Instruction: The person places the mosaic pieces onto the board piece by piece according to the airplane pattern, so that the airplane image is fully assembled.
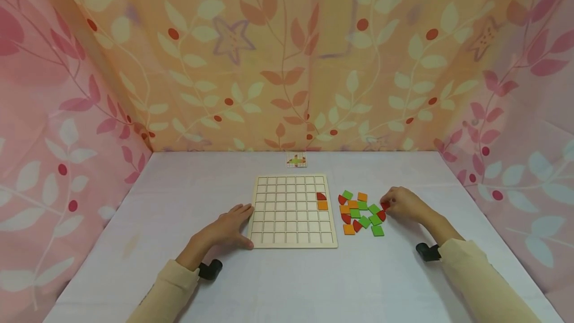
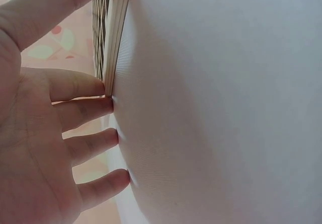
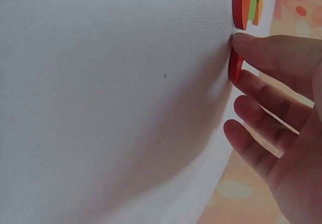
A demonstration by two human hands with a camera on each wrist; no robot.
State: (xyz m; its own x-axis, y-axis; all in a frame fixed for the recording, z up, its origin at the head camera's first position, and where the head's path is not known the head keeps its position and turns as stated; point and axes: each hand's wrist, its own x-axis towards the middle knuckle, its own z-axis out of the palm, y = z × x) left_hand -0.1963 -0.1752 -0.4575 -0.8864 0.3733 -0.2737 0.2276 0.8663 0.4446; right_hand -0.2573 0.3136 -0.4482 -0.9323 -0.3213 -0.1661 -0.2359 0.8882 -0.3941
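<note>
A pale wooden board with a square grid (image 1: 280, 221) lies flat on the table. My left hand (image 1: 227, 226) rests at its left edge, thumb and fingers spread; in the left wrist view straight fingertips (image 2: 90, 109) meet the board's side and the cloth. A red quarter-circle tile (image 1: 321, 196) and an orange square tile (image 1: 323, 205) sit in the board's right column. Right of the loose tiles, my right hand (image 1: 405, 204) pinches another red quarter-circle tile (image 3: 234, 65) between thumb and finger, low at the tabletop. Its other fingers are loosely bent.
Loose green (image 1: 378, 231), orange (image 1: 349, 230) and red tiles (image 1: 346, 219) lie scattered right of the board, some overlapping. Behind the board lies a small pattern card (image 1: 296, 159). White cloth (image 1: 287, 288) covers the table, with patterned fabric walls (image 1: 287, 88) around the back and sides.
</note>
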